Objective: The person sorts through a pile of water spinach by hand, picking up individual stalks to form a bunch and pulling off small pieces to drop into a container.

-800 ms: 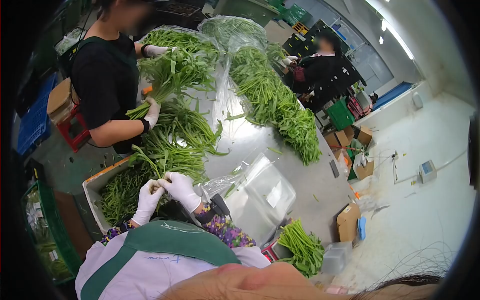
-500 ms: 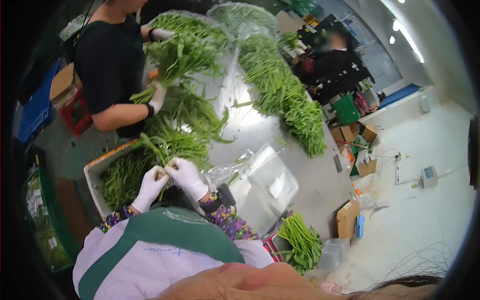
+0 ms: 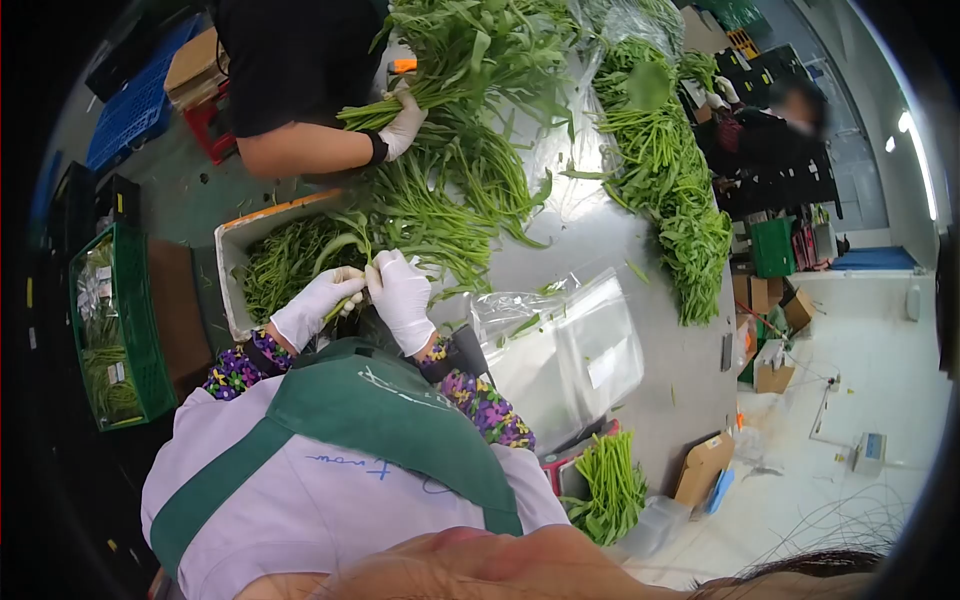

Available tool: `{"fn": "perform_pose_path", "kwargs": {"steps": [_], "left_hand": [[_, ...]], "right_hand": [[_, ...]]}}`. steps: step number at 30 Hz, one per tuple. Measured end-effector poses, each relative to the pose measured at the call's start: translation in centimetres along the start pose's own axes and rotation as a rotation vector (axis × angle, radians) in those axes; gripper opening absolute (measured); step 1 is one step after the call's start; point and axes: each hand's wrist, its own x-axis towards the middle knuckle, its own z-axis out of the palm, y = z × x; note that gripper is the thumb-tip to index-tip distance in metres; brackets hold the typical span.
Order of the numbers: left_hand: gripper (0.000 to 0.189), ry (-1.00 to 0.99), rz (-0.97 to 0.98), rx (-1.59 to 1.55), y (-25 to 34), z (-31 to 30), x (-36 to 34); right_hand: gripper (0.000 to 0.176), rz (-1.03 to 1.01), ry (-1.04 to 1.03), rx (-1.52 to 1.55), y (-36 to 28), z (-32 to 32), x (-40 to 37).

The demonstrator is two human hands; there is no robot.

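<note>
Head view, and my left hand (image 3: 322,308) is pinching a leafy stalk (image 3: 350,240), my right hand (image 3: 402,302) pinching it too, just beside! The stalk is right over the near edge of the white box (image 3: 229,275) full of greens. Ahead on the desk (image 3: 655,375) sprawls the loose pile (image 3: 465,205); clear bags (image 3: 590,345) lie to my right.

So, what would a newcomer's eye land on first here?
Probably the white-gloved left hand and right hand, left of centre, together at a green stem. Then the long heap of greens along the right side of the metal table, and the shiny clear plastic right of both hands.
</note>
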Motion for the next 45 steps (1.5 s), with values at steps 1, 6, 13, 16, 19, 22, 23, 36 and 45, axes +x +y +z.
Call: {"fn": "perform_pose_path", "kwargs": {"steps": [1,6,13,16,19,22,23,36,45], "left_hand": [[0.012,-0.019,0.037,-0.052,0.0,-0.1,0.0],[0.013,-0.162,-0.002,-0.076,0.1,0.2,-2.7],[0.016,0.041,0.277,-0.379,-1.0,-2.6,-1.7],[0.02,0.087,0.245,-0.508,-0.3,-1.4,-1.7],[0.018,-0.072,0.257,-0.664,-0.7,-0.6,-0.9],[0.025,0.005,0.172,-0.622,0.7,2.3,-1.3],[0.023,-0.026,0.177,-0.584,0.7,2.9,-1.2],[0.014,0.116,0.101,-0.202,0.3,8.4,3.1],[0.014,0.161,0.056,-0.277,0.7,7.2,2.1]], "right_hand": [[0.011,-0.007,-0.01,0.007,0.0,0.2,0.3],[0.017,0.115,-0.17,-0.089,4.5,0.1,2.6],[0.012,0.063,-0.168,-0.416,14.6,-2.5,7.6],[0.006,0.047,-0.265,-0.611,19.2,-1.3,7.1],[0.009,-0.004,-0.186,-0.575,17.6,-3.7,7.0],[0.015,0.148,-0.09,-0.276,15.5,-7.0,6.0],[0.018,0.297,-0.038,-0.017,15.0,-8.0,5.6],[0.012,0.606,-0.101,0.725,4.1,-4.8,-3.6],[0.011,0.549,-0.126,0.683,3.0,-4.3,-3.7]]}}
